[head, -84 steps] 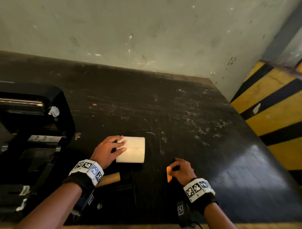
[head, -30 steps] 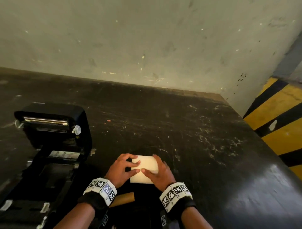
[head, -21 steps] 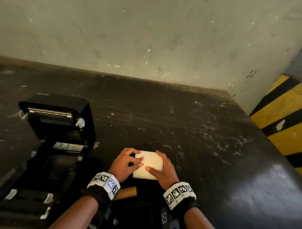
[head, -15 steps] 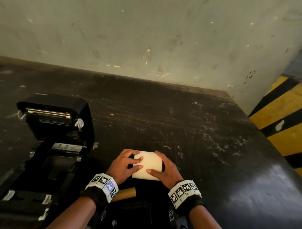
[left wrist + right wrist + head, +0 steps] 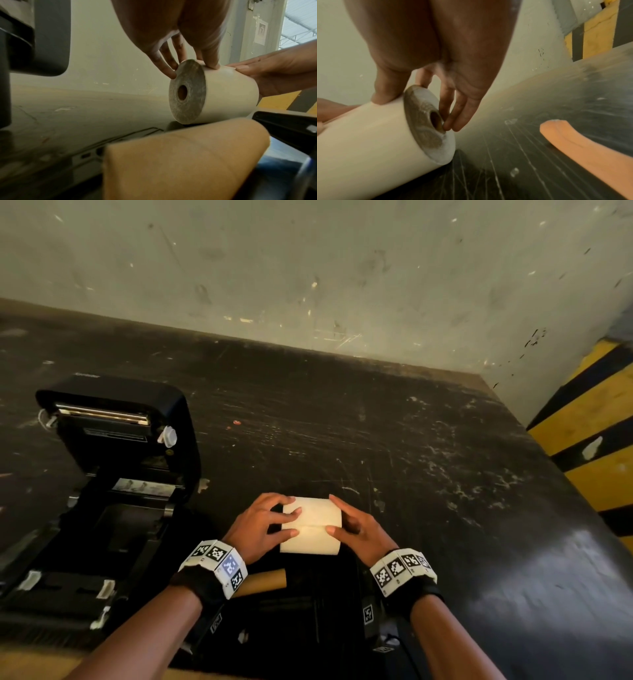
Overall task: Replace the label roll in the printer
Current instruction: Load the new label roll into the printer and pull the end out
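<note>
Now gripped at both ends by left hand (image 5: 260, 525) and right hand (image 5: 363, 534), fingers curled round: cream cylindrical paper label roll (image 5: 310, 525) on scratched black table (image 5: 411, 460) (right hand joined moments ago). Ready for lifting left toward open black plastic printer (image 5: 113, 474).

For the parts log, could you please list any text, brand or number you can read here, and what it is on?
Nothing can be read with certainty.
Printer lid: small light brand word on the top edge, too blurred.
Printer lid inside: sticker with fine print, too small.
Wristbands: square coded markers only, no words.
Label roll: blank.
</note>
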Available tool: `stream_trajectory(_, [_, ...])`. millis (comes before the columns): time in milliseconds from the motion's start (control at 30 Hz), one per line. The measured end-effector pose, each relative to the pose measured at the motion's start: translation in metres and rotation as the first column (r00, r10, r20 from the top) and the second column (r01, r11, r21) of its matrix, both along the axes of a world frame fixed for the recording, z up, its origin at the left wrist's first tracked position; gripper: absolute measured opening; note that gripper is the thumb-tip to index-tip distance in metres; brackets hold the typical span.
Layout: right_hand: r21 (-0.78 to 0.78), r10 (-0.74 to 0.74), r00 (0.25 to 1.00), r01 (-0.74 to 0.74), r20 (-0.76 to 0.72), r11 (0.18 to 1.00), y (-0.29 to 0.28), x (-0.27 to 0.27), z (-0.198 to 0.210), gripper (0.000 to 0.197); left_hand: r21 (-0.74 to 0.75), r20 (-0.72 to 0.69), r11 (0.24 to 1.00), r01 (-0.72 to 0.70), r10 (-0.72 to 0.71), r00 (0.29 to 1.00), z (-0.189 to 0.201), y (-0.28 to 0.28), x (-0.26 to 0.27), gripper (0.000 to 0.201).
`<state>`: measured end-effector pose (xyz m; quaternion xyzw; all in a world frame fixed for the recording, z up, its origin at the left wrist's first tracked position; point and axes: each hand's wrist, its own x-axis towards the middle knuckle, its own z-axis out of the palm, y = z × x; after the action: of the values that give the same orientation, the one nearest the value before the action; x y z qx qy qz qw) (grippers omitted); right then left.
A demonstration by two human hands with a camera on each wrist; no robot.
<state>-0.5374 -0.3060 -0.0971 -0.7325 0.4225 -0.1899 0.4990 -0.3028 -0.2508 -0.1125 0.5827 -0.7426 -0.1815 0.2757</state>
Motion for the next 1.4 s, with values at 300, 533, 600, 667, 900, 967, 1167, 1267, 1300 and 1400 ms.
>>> stream_trajectory(300, [-0.054, -0.195, 0.882, 0.19, -0.428, 0.98, 0.045, 0.003, -0.009, 0.043, 0.034, 0.093, 0.998, -0.045, 0.041, 0.995, 0.001, 0.009, -0.008, 0.052])
stream_trajectory(533, [0.114, 0.029, 0.858, 0.035, -0.513, 0.993, 0.069, 0.019, -0.023, 0.038, 0.039, 0.095, 0.998, -0.046, 0.042, 0.995, 0.0, 0.008, -0.009, 0.055])
stream_trajectory(600, [0.15, 0.036, 0.879, 0.04, -0.475, 0.988, 0.074, 0.024, -0.026, 0.028, 0.025, 0.073, 1.0, -0.018, 0.016, 0.997, 0.002, 0.007, -0.007, 0.054])
stream_trajectory(667, [0.188, 0.023, 0.909, 0.062, -0.417, 0.98, 0.076, 0.026, -0.031, 0.026, 0.037, 0.064, 0.999, 0.009, -0.011, 0.998, 0.004, 0.006, -0.005, 0.054])
stream_trajectory(900, [0.212, 0.0, 0.93, 0.083, -0.368, 0.974, 0.062, -0.009, -0.01, 0.017, 0.099, 0.118, 0.991, 0.093, -0.104, 0.988, 0.013, -0.004, 0.005, 0.057])
stream_trajectory(967, [0.19, -0.072, 0.928, 0.15, -0.365, 0.97, 0.052, -0.03, 0.001, 0.017, 0.099, 0.16, 0.988, 0.116, -0.13, 0.978, 0.014, -0.006, 0.006, 0.058])
stream_trajectory(1167, [0.041, -0.317, 0.839, 0.372, -0.443, 0.927, 0.025, -0.088, 0.019, 0.021, 0.097, 0.258, 0.98, 0.175, -0.195, 0.946, 0.018, -0.01, 0.011, 0.058])
stream_trajectory(1267, [-0.045, -0.43, 0.787, 0.459, -0.443, 0.887, 0.015, -0.092, 0.015, 0.025, 0.046, 0.229, 0.978, 0.201, -0.206, 0.951, 0.016, -0.012, 0.013, 0.06])
stream_trajectory(1300, [-0.072, -0.452, 0.776, 0.472, -0.44, 0.879, 0.012, -0.091, 0.014, 0.026, 0.034, 0.221, 0.978, 0.207, -0.209, 0.953, 0.016, -0.013, 0.013, 0.06])
stream_trajectory(1400, [-0.122, -0.459, 0.768, 0.455, -0.448, 0.882, 0.008, -0.085, 0.013, 0.021, 0.051, 0.223, 0.978, 0.2, -0.207, 0.953, 0.015, -0.013, 0.012, 0.06])
